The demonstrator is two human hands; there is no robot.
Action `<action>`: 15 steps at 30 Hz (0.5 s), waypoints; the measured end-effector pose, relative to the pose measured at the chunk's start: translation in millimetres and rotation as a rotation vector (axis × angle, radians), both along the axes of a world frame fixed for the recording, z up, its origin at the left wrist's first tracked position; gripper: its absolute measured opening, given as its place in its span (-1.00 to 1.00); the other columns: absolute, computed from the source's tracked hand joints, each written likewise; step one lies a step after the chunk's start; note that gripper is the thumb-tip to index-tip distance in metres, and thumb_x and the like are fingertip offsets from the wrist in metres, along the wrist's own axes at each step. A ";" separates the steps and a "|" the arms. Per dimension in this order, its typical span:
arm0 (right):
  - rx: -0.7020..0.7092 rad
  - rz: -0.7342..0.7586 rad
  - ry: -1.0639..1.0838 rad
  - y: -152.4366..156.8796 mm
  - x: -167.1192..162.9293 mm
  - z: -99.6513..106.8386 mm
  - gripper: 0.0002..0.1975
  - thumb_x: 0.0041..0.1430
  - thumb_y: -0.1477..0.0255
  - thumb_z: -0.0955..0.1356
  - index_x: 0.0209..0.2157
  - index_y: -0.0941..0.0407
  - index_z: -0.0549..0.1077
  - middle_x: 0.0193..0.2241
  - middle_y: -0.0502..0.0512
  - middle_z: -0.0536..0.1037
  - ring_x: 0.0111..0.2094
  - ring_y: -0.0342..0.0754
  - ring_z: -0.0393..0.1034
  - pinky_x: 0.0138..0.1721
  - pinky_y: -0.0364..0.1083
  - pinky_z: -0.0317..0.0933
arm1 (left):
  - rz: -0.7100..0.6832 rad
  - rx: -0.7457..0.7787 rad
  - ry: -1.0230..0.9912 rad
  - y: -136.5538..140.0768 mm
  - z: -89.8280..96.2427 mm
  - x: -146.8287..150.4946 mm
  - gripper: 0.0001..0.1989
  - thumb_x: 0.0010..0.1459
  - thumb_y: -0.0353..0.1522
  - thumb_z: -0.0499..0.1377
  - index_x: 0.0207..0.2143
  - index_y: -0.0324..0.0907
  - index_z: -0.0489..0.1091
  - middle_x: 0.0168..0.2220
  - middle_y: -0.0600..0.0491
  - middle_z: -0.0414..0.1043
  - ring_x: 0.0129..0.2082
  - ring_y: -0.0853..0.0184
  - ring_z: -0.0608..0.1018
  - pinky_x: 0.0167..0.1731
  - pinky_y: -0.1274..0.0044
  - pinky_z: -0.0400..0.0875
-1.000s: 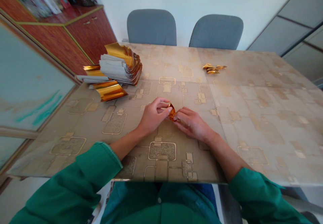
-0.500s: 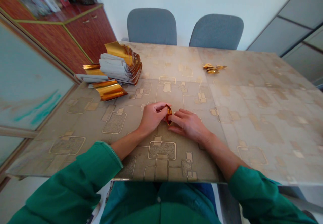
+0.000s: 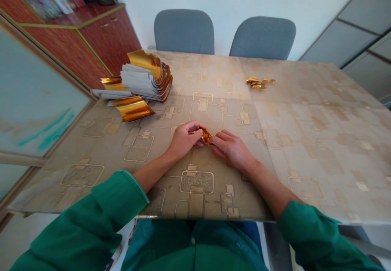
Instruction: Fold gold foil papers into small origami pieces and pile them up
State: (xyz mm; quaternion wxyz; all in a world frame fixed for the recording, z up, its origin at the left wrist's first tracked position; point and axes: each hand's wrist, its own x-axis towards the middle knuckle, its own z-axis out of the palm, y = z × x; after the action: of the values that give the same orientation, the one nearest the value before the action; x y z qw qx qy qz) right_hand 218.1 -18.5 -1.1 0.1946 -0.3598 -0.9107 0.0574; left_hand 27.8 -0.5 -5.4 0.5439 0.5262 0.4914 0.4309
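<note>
A small folded piece of gold foil paper is held between my hands, above the near middle of the table. My left hand pinches its left end between thumb and fingers. On the other side, my right hand grips the right end with its fingertips closed. The piece lies slanted, its upper end toward the left hand. Parts of it are hidden behind my fingers.
A thick stack of gold and white paper sheets lies at the table's left, with a loose curled gold sheet before it. Several folded gold pieces rest at the back right. Two grey chairs stand behind the patterned table.
The folded gold foil paper has turned from upright to slanted. My right hand has shifted slightly, and its fingers have closed onto the piece's right end.
</note>
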 end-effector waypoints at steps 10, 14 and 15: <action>-0.069 -0.141 0.233 -0.8 -8.6 -6.3 -0.86 0.34 0.41 0.25 -0.24 0.11 0.43 -0.34 0.14 0.52 -0.28 0.00 0.37 -0.22 -0.05 0.26 | 0.124 0.114 0.078 -5.5 -4.6 4.7 -0.75 0.07 -0.37 0.19 -0.21 -0.27 0.58 -0.27 -0.01 0.61 -0.40 0.36 0.63 -0.39 0.55 0.61; 0.003 -0.272 0.087 1.3 -14.1 -11.4 -0.83 0.29 0.57 0.24 -0.29 0.11 0.45 -0.37 0.14 0.53 -0.31 0.01 0.36 -0.25 -0.05 0.23 | 0.147 0.260 0.251 -4.3 -12.4 6.3 -0.78 0.07 -0.42 0.18 -0.25 -0.21 0.60 -0.31 0.03 0.63 -0.42 0.34 0.63 -0.38 0.53 0.60; 0.015 -0.290 0.055 1.4 -14.8 -11.9 -0.83 0.28 0.58 0.24 -0.29 0.12 0.45 -0.37 0.15 0.53 -0.31 0.02 0.35 -0.26 -0.05 0.22 | 0.152 0.289 0.282 -3.4 -14.3 6.5 -0.78 0.07 -0.43 0.17 -0.27 -0.21 0.60 -0.32 0.03 0.63 -0.42 0.33 0.64 -0.37 0.53 0.60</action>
State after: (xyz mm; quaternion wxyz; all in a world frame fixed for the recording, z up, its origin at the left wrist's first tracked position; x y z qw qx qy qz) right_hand 203.3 -17.1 -12.9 0.2282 -0.4845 -0.8439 0.0319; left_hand 34.4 -3.9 -19.7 0.3548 0.6150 0.5341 0.4589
